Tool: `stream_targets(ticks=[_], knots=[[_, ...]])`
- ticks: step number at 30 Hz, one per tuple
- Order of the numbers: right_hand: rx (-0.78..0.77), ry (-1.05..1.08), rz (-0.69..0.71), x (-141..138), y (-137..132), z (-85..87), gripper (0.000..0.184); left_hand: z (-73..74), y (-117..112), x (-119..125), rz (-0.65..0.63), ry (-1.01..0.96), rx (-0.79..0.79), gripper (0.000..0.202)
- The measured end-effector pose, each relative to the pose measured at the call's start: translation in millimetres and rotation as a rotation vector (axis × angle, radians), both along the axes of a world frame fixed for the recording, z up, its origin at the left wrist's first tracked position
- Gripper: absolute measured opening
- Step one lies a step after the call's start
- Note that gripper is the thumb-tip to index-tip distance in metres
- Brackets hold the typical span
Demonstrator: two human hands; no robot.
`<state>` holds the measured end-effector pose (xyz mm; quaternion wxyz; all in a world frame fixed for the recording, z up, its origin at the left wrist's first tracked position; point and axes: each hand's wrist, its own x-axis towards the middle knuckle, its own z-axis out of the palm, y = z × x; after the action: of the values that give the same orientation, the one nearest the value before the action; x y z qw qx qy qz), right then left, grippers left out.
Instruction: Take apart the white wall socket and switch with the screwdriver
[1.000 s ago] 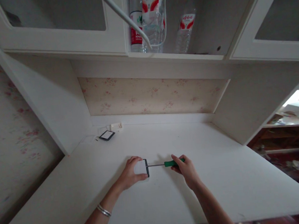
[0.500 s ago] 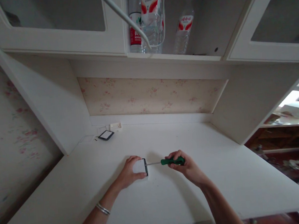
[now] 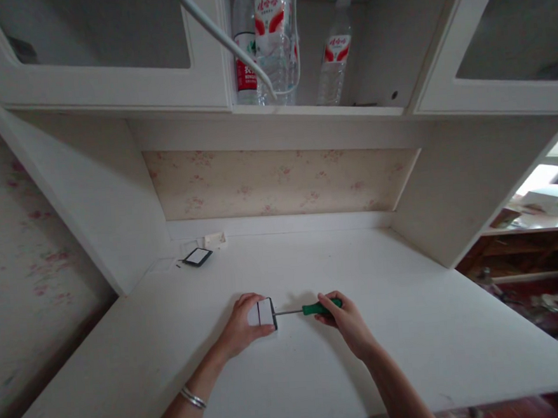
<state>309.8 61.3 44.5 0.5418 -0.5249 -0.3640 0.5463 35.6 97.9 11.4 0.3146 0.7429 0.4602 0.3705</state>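
Observation:
My left hand (image 3: 245,323) grips a small flat white box-like device (image 3: 266,312) with a dark right edge, thumb on the near side and fingers on the far side. A dark line now crosses its white top. In my right hand (image 3: 341,316) is a screwdriver (image 3: 313,309) with a green handle, my fingers wrapped round it. Its thin metal shaft points left, and the tip meets the device's dark edge. Whether the tip sits in a slot or a screw is too small to tell.
At the back left of the white desktop (image 3: 402,328) lies a dark-framed flat square piece (image 3: 197,257). Beside it is a small white block (image 3: 215,240). Above, an open shelf holds plastic bottles (image 3: 274,40), and a white cable (image 3: 224,38) hangs in front.
A dark line has appeared across the device's white top, its right part shifted slightly rightward. My right hand has changed its hold on the screwdriver handle. The camera view has shifted slightly.

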Motion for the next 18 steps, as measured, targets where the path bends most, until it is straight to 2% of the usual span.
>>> stream_targets(ticks=[4, 7, 9, 12, 16, 18], knots=[[0.049, 0.084, -0.023, 4.7, -6.7, 2.0, 0.035, -0.2, 6.7, -5.7, 0.074, -0.188, -0.047, 0.057], [0.052, 0.163, -0.076, 10.1, -11.8, -1.2, 0.031, 3.3, 20.2, -19.2, 0.241, -0.253, -0.109, 0.056], [0.035, 0.203, -0.093, 12.7, -14.9, -5.1, 0.029, 3.7, 34.1, -31.2, 0.334, -0.159, -0.084, 0.062], [0.012, 0.227, -0.111, 13.2, -18.4, -12.6, 0.027, -1.0, 59.3, -48.4, 0.357, 0.061, -0.039, 0.068], [0.005, 0.208, -0.152, 9.7, -20.4, -24.4, 0.029, -7.4, 92.6, -58.7, 0.357, 0.369, 0.035, 0.062], [0.010, 0.202, -0.160, 8.3, -21.1, -29.7, 0.030, -6.5, 108.3, -58.0, 0.359, 0.437, 0.056, 0.055]])
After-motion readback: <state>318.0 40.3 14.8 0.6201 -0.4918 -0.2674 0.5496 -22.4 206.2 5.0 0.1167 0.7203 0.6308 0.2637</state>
